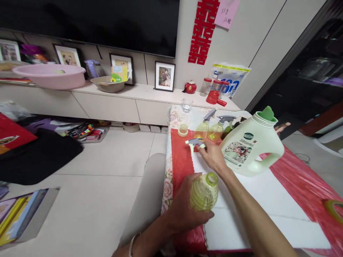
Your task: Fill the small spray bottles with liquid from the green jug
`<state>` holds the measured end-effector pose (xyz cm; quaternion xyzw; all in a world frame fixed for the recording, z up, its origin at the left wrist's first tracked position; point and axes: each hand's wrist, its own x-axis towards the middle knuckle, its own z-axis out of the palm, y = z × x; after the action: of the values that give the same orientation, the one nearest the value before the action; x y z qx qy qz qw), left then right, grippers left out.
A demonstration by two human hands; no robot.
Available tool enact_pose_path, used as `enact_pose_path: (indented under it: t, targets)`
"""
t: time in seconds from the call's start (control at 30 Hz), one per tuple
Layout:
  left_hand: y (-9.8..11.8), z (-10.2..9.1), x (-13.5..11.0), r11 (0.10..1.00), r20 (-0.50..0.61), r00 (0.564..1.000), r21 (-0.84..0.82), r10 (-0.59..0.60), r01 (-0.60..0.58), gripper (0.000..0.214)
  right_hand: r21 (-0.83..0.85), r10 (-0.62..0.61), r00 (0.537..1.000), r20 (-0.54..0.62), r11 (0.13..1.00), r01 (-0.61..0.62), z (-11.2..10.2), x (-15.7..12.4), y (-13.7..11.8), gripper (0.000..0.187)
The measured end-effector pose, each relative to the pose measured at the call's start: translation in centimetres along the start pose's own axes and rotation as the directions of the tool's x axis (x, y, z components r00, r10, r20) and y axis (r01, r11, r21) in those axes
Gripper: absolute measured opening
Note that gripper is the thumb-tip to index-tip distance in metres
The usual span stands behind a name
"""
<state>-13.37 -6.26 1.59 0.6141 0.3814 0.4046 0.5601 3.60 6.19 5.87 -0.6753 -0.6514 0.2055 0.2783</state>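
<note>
My left hand (184, 207) is wrapped round a yellow-green spray bottle (205, 192) with no top on it; its open neck points up. Farther forward, my right hand (213, 155) grips a grey and white spray trigger head (195, 142) just above the table. Two similar bottles with grey trigger heads, a left spray bottle (201, 128) and a right spray bottle (216, 129), stand behind my right hand. To the right is a large pale green detergent jug (252, 142), its mouth uncapped with a green piece sticking out. A pale yellow cap (183, 130) rests on the red cloth.
A white sheet (257, 207) and red plastic cover the flowered tablecloth (168, 185). A clear glass cup (187, 104) stands at the back, and a roll of tape (332, 210) lies far right. Behind runs a low cabinet (112, 103) with a pink basin (53, 78) and framed photos.
</note>
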Motion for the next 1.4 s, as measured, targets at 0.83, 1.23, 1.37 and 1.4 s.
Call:
enact_pose_path:
  t: [0.83,1.23,1.37,1.4]
  targets:
    - [-2.7,7.9,7.9,0.986,0.047,0.989,0.077,0.143,-0.146,0.089,0.66,-0.016,0.721,-0.692,0.389,0.642,-12.9,-8.9,-1.3,0.007]
    - [-2.6,7.5,7.9,0.973,0.077,0.976,0.099,0.203,-0.21,0.095,0.774,0.046,0.949,-0.311,0.591,0.225,-5.7,-10.4,4.3,0.033]
    - [-2.3,7.2,7.3,0.955,0.089,0.962,0.129,0.257,-0.267,0.1,0.767,0.053,0.958,-0.281,0.613,0.191,-4.4,-10.9,5.5,0.034]
    - [-2.0,7.1,7.1,0.951,0.074,0.958,0.126,0.276,-0.283,0.097,0.763,0.051,0.958,-0.282,0.617,0.191,-4.3,-10.9,5.6,0.035]
